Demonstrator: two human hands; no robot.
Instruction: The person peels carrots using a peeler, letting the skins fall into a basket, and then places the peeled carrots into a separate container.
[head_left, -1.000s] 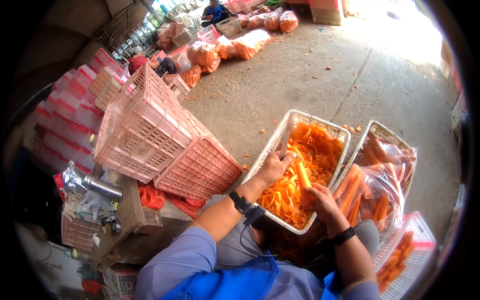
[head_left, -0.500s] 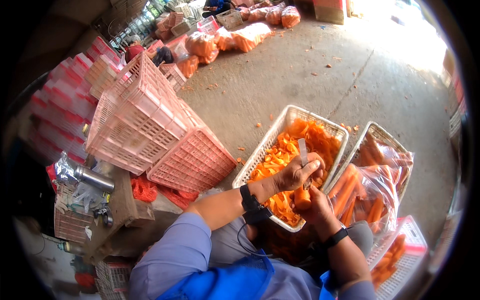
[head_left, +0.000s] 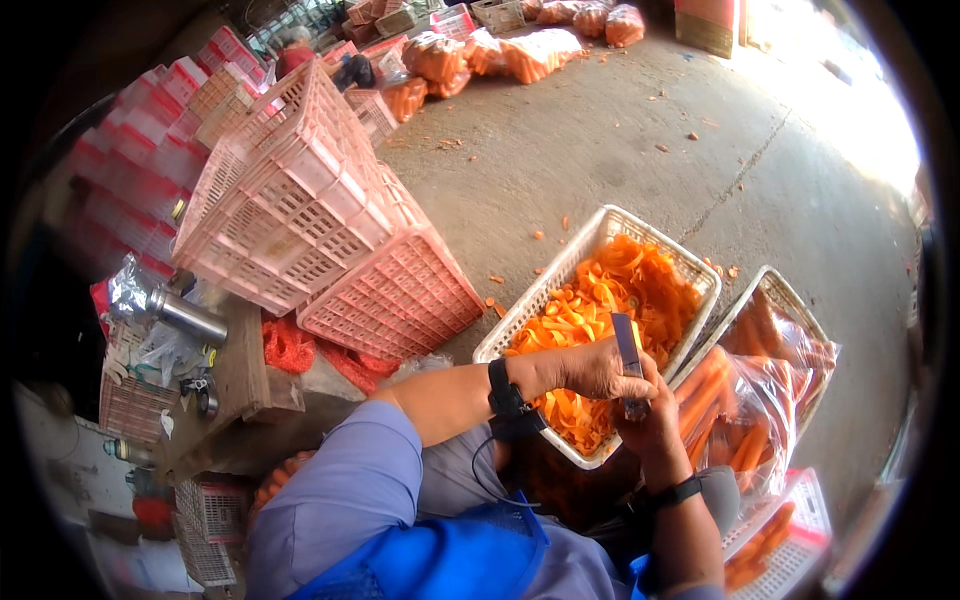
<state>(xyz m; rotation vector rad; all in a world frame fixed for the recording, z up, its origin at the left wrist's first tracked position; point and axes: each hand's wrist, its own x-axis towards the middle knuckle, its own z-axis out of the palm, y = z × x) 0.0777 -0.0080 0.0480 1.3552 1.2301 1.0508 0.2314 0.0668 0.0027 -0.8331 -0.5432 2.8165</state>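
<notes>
My left hand (head_left: 598, 370) is closed around the flat handle of a peeler (head_left: 627, 345), which points up from the fist, its darker head low between my hands. My right hand (head_left: 650, 422) is curled shut right beside the peeler's head, touching or nearly touching my left fingers. Whatever is inside the right hand is hidden; no carrot shows between the hands. Under and beyond them stands a whitish plastic crate (head_left: 512, 325) heaped with orange carrot peelings (head_left: 640, 285).
Right of it, another crate (head_left: 800, 290) holds carrots in a clear plastic bag (head_left: 765, 400). A white crate (head_left: 795, 545) with carrots sits by my right forearm. Pink crates (head_left: 300, 200) are stacked at left, beside a wooden bench (head_left: 235, 385) with a steel flask (head_left: 190, 316). Filled carrot bags (head_left: 540, 55) lie far back.
The carrot that showed in my right hand is out of sight. The peeler has tilted, its handle now broad-side to view, and the hands have come closer together. The view has shifted slightly.
</notes>
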